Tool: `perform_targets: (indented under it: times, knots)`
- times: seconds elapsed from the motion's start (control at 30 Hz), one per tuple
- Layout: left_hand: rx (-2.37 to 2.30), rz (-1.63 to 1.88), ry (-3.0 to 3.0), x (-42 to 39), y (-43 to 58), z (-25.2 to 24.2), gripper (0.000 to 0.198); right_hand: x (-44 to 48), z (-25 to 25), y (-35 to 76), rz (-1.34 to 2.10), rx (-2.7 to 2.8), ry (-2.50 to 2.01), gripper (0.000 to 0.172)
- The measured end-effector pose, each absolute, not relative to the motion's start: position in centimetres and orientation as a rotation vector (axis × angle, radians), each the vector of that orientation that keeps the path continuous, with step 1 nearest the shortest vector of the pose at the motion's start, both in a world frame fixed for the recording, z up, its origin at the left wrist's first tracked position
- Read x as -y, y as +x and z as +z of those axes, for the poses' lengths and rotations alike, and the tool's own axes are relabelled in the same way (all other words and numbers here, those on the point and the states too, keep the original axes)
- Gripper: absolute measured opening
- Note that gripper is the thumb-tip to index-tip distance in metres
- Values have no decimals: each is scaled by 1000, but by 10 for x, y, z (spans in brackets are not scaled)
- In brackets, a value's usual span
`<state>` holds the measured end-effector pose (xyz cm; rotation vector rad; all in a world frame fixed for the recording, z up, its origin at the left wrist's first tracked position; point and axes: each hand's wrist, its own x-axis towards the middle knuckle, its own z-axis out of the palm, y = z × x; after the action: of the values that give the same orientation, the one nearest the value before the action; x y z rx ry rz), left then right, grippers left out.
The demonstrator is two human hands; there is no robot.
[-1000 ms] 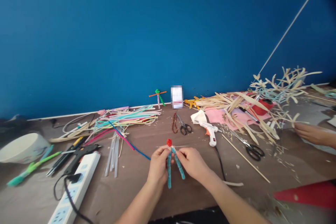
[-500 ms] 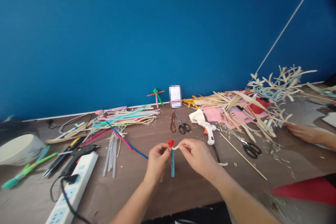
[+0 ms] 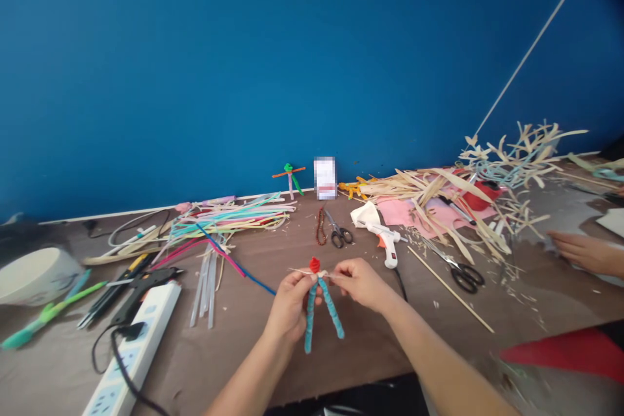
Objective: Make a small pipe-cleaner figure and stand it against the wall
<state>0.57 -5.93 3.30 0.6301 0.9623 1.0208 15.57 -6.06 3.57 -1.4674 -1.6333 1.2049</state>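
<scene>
I hold a small stick figure [image 3: 319,302] above the brown table [image 3: 234,351]. It has a red head, two blue wrapped legs spread downward, and a thin pale strip across its neck. My left hand [image 3: 288,307] pinches the figure just under the head. On the right side of the neck, my right hand [image 3: 359,283] pinches the pale strip. Both hands are closed.
A white glue gun [image 3: 386,242], black scissors [image 3: 340,232], a second pair of scissors [image 3: 463,272] and a long skewer [image 3: 451,289] lie behind my hands. Coloured strips [image 3: 229,218], a black glue gun [image 3: 141,286] and a power strip [image 3: 131,344] lie left. Another person's hand [image 3: 582,252] rests at right.
The figure's blue legs hung together half a second ago and are spread apart again now. My right hand has drawn slightly toward the neck. The other person's hand shifted right.
</scene>
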Motion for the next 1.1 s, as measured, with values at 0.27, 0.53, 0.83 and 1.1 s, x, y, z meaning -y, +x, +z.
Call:
perform_targets:
  times: [0.27,0.53,0.83,1.1]
  knots:
    - [-1103,1232,706,59,10,26,18,83,38,139,805,1895,-1585,34]
    - [-1271,1322,1042,57,8,25,12,101,65,134,510,2161,-1605,25]
    - [-1116,1079,1144,58,-1,41,11,79,83,157,674,1842,-1491,21]
    - [-898,1027,770,63,1,42,19,59,44,161,1323,1620,-1453,26]
